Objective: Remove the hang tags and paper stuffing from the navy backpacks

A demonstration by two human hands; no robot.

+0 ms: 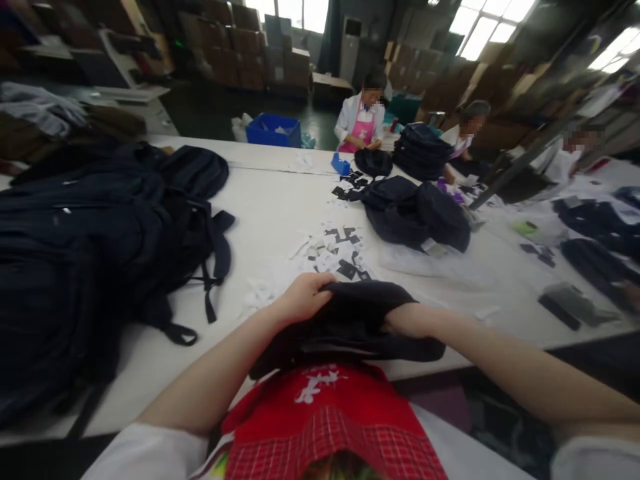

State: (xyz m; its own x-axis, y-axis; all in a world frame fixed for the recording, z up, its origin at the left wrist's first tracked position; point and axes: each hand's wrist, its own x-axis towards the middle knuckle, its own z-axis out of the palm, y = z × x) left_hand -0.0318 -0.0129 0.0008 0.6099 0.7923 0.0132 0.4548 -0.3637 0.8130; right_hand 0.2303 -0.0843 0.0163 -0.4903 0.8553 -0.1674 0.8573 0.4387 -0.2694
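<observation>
A dark fabric bag lies at the table's near edge, close against my red apron, with its mouth spread. My left hand pinches the bag's upper rim on the left, thumb on top. On the other side my right hand reaches into the opening; its fingers are hidden by the cloth. Just beyond the bag, small black and white tags lie scattered on the white table.
Navy backpacks with loose straps are heaped at left. More dark bags lie ahead on the right. Across the table a person in a pink apron handles a dark bag, near a blue bin. A slanted metal pole rises at right.
</observation>
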